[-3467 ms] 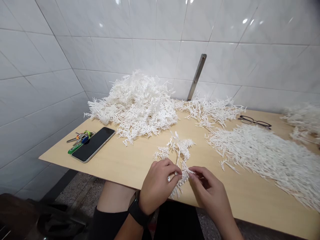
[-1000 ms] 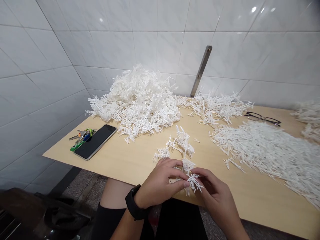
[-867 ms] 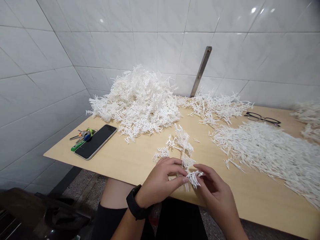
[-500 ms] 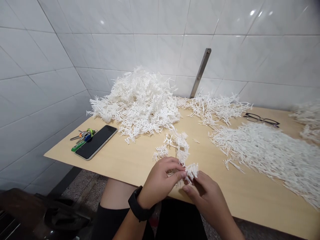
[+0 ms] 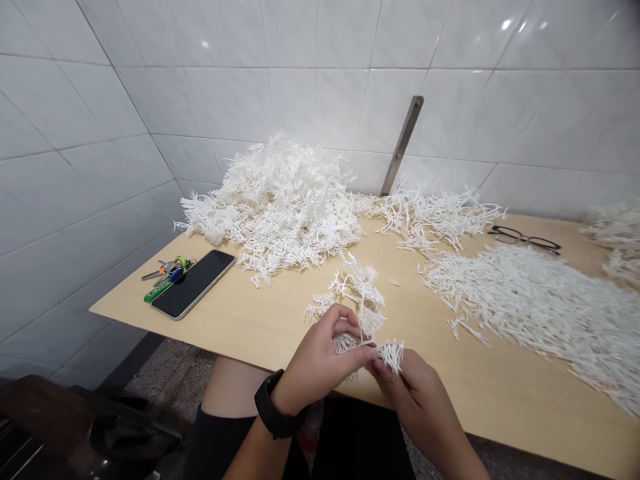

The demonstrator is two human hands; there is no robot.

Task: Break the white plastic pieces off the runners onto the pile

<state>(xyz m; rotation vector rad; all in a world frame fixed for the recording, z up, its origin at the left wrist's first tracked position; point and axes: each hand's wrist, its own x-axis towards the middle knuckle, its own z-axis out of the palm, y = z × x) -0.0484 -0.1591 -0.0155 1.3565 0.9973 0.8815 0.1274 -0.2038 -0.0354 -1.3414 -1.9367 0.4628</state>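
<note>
My left hand (image 5: 320,360) and my right hand (image 5: 413,393) pinch a tangled clump of white plastic spiked strips (image 5: 360,290) at the table's near edge. Both hands hold the same strip, with a bristly end (image 5: 393,353) sticking out between my fingers. The rest of the clump trails away from my hands over the wooden tabletop (image 5: 260,320). A black watch (image 5: 277,405) sits on my left wrist. My right fingers partly hide the strip.
A large white heap of strips (image 5: 273,213) lies ahead against the tiled wall, with a looser spread (image 5: 530,307) to the right. A phone (image 5: 193,283), keys (image 5: 167,272) and glasses (image 5: 524,239) lie on the table. A metal bracket (image 5: 401,145) stands on the wall.
My left fingers have risen and curled over the clump. The bristly end has shifted slightly right, and the strip looks drawn out between my hands.
</note>
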